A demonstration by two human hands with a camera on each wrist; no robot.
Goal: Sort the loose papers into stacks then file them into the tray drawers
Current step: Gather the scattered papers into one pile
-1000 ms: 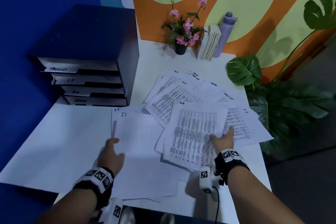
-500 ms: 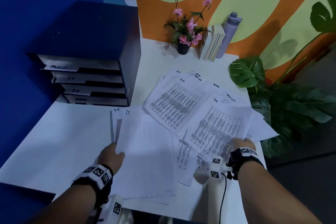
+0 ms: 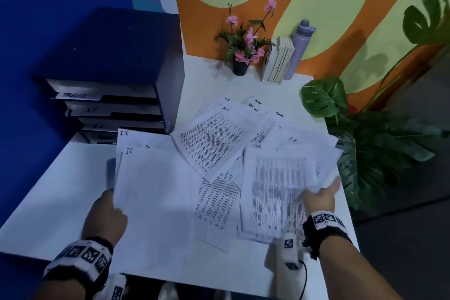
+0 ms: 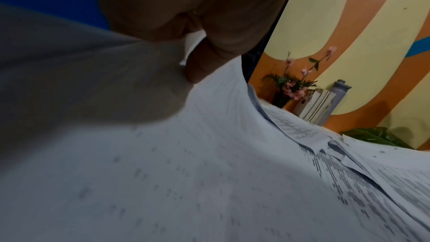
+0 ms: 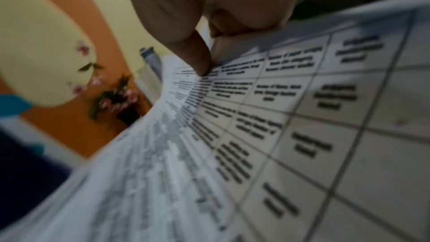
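Loose printed papers [image 3: 214,139] lie fanned over the white table [image 3: 60,190], with handwritten labels such as HR, ADMIN and TASK LIST. My left hand [image 3: 107,212] grips the left edge of a lifted stack of IT sheets [image 3: 155,192]; the thumb [image 4: 197,65] lies on top of the IT sheets [image 4: 209,154]. My right hand [image 3: 319,196] pinches a printed table sheet [image 3: 277,187] at its right edge, raised off the pile. The thumb [image 5: 193,52] presses on the table sheet [image 5: 279,117]. The dark tray drawer unit [image 3: 109,75] stands at the back left with labelled drawers.
A pot of pink flowers [image 3: 243,51], a few books [image 3: 277,61] and a lilac bottle [image 3: 299,48] stand against the back wall. A large leafy plant [image 3: 360,153] crowds the table's right edge. Blue wall runs along the left.
My right hand has lifted the printed sheet off the pile and swung it to the right and nearer me. My left hand has raised the IT stack slightly off the table.
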